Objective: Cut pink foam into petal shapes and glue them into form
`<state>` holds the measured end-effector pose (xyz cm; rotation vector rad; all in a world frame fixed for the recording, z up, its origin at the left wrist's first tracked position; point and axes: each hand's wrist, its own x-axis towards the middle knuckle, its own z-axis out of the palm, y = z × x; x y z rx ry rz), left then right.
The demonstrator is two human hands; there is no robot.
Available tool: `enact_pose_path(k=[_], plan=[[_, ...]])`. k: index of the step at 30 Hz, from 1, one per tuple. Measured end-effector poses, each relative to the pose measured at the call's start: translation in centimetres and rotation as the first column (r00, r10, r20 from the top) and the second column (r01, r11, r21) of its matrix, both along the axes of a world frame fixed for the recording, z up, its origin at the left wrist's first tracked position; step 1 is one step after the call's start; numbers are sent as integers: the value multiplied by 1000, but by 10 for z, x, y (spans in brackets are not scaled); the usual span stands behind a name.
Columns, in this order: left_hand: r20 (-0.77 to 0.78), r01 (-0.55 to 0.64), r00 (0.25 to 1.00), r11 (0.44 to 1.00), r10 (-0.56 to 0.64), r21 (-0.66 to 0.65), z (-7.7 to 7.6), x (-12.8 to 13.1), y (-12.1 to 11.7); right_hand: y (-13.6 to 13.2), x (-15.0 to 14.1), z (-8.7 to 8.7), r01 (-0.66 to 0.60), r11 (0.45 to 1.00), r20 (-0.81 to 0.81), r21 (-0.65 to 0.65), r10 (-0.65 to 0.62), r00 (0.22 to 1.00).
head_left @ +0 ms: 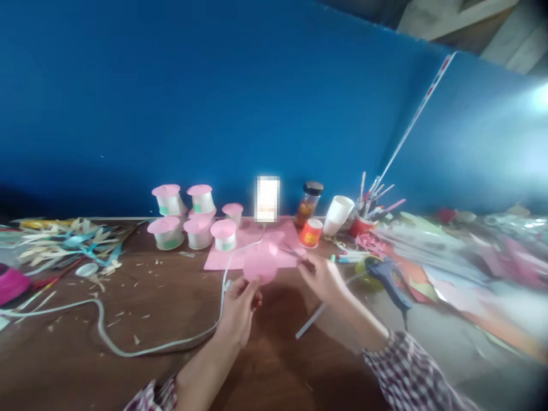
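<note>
A round piece of pink paper (260,262) is pinched between the thumb and fingers of my left hand (240,305), upright above the table. My right hand (321,278) is closed to its right; a thin, slender tool (289,250) sticks out from its fingertips toward the paper. The tool is too blurred to name. Behind them lies a pink sheet (222,260). Left of it stand several white paper cups with pink paper discs on top, among them a front cup (224,242) and some stacked cups (166,204).
A white cable (165,347) snakes across the brown table. Wood strips (77,242) lie left. Right are a dark-lidded jar (309,202), red cup (311,234), white cup (338,216), tool holder (363,225), glue gun (390,282) and paper scraps. A pixelated bright object (266,200) stands behind.
</note>
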<state>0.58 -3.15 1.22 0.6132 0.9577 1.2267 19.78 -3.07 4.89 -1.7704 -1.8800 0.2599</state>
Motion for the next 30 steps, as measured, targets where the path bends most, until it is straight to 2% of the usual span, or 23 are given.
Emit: enact_pose_path(k=[4, 10, 16, 21, 24, 27, 30], plan=[[-20, 0, 1000, 1000, 0, -13, -1, 0, 0, 2, 27, 2, 71, 996, 186, -60, -59, 981], [-83, 8, 996, 999, -11, -32, -4, 0, 0, 5, 30, -3, 163, 984, 343, -74, -128, 931], [-111, 42, 993, 999, -43, -10, -5, -2, 0, 18, 41, -9, 157, 984, 351, -87, -117, 929], [-66, 15, 998, 999, -18, -37, -4, -1, 0, 15, 47, -6, 145, 987, 277, -62, -123, 953], [-28, -21, 999, 999, 21, -33, -3, 0, 0, 4, 35, -4, 67, 994, 220, -83, -47, 974], [-16, -28, 999, 1000, 28, -13, -3, 0, 0, -11, 16, -4, -112, 985, 150, -135, 131, 980], [-25, -20, 999, 1000, 20, -14, -4, -1, 1, -18, 4, -6, -159, 970, 148, -182, 187, 971]])
